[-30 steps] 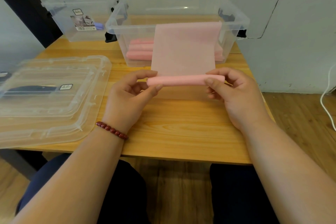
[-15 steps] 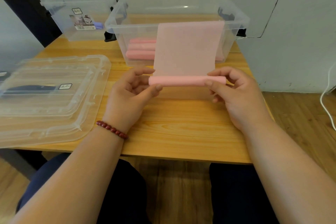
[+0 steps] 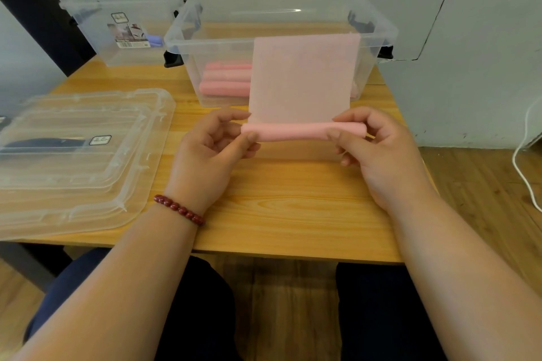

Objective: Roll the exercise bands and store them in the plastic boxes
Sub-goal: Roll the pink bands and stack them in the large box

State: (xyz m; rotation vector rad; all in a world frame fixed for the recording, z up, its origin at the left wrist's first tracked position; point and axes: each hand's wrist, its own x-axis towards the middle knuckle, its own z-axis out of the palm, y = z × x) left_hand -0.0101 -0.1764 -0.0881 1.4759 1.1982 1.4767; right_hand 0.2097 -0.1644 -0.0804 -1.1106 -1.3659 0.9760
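The pink band roll [image 3: 296,131] is still pinched at both ends between left hand [image 3: 209,152] and right hand [image 3: 378,152], flap [image 3: 303,76] barely shortened from a second ago, so more rolling is needed before boxing.

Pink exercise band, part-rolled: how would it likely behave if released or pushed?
Probably floppy: the pink exercise band looks thin, translucent where unrolled. Its rolled part would likely loosen or roll; left hand and right hand pinch its ends.

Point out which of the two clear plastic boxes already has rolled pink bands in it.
The larger box on the right: rolled pink bands lie on its bottom. The smaller labelled box to its left shows none.
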